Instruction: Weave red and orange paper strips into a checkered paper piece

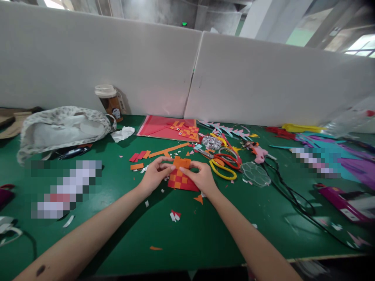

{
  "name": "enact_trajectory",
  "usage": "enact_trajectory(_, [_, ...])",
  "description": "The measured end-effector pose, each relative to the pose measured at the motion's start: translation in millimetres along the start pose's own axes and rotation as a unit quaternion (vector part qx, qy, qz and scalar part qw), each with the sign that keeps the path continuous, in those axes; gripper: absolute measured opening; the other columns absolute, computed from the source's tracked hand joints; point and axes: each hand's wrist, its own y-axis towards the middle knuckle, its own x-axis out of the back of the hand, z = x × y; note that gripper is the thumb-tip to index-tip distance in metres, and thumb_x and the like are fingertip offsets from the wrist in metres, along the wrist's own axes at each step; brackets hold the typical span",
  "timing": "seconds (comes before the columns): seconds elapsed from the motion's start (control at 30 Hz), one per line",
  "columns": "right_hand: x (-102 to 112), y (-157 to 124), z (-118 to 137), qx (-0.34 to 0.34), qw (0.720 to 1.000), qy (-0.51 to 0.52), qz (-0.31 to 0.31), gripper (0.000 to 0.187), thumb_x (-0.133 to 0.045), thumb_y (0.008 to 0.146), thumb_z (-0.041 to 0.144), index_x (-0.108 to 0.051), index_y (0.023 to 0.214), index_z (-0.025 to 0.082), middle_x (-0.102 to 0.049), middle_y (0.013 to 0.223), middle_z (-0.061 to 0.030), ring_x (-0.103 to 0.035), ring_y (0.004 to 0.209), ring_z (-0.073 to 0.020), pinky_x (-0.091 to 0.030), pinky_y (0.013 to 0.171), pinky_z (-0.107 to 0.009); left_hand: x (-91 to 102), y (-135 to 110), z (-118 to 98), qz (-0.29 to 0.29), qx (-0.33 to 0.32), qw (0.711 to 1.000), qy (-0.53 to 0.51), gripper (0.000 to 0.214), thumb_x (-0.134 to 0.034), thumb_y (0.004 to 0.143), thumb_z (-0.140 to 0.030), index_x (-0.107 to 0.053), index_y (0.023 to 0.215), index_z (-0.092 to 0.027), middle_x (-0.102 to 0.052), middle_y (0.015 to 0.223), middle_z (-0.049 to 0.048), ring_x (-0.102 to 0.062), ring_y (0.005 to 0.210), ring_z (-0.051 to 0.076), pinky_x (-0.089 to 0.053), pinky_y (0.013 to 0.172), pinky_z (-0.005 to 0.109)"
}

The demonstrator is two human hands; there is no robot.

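Observation:
Both hands meet at a woven paper piece (179,180) in red and orange checks, near the middle of the green table. My left hand (156,171) pinches its left side, thumb on top. On the opposite side my right hand (202,176) grips it, with the thumb laid over the orange part. Fingers behind the paper are partly hidden. Just beyond lie an orange paper strip (170,150) and small red and orange paper pieces (140,156). Orange-handled scissors (227,160) and yellow-handled scissors (224,171) rest right of my right hand.
A red sheet with a woven paper fish (186,130) lies at the back. A lidded cup (109,102) and spotted bag (66,128) stand back left. At right are a pink glue gun (259,153), its black cord (288,195) and a magenta tool (342,201). White panels (117,58) border the table.

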Motion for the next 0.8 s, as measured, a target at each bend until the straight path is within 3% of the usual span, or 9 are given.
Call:
enact_trajectory(0.23, [0.0, 0.2, 2.6, -0.015, 1.000, 0.008, -0.013, 0.020, -0.064, 0.070, 0.037, -0.066, 0.070, 0.017, -0.067, 0.071, -0.0043, -0.060, 0.067, -0.0187, -0.046, 0.065, -0.031, -0.1, -1.0, -0.6, 0.024, 0.008, 0.999, -0.022, 0.037, -0.071, 0.066, -0.028, -0.048, 0.093, -0.020, -0.070, 0.078, 0.0015, -0.064, 0.063, 0.014, -0.046, 0.056, 0.022])
enact_trajectory(0.5, [-1.4, 0.1, 2.0, -0.024, 0.999, 0.005, -0.029, 0.018, -0.065, 0.068, 0.034, -0.062, 0.063, 0.017, -0.065, 0.066, -0.0035, -0.058, 0.064, -0.0176, -0.045, 0.062, -0.029, 0.0, 1.5, 1.9, 0.039, 0.016, 0.998, -0.043, 0.037, -0.073, 0.062, -0.022, -0.048, 0.088, -0.019, -0.067, 0.075, 0.0002, -0.065, 0.069, 0.013, -0.048, 0.066, 0.024])
enact_trajectory(0.8, [-2.1, 0.9, -2.9, 0.001, 1.000, -0.019, -0.009, 0.025, -0.065, 0.068, 0.040, -0.059, 0.059, 0.018, -0.060, 0.062, -0.0009, -0.055, 0.060, -0.0162, -0.042, 0.060, -0.028, 0.9, 0.6, 1.7, 0.006, -0.029, 0.999, 0.016, 0.026, -0.068, 0.070, -0.027, -0.043, 0.069, -0.018, -0.049, 0.053, -0.0082, -0.047, 0.047, 0.004, -0.035, 0.048, 0.016])
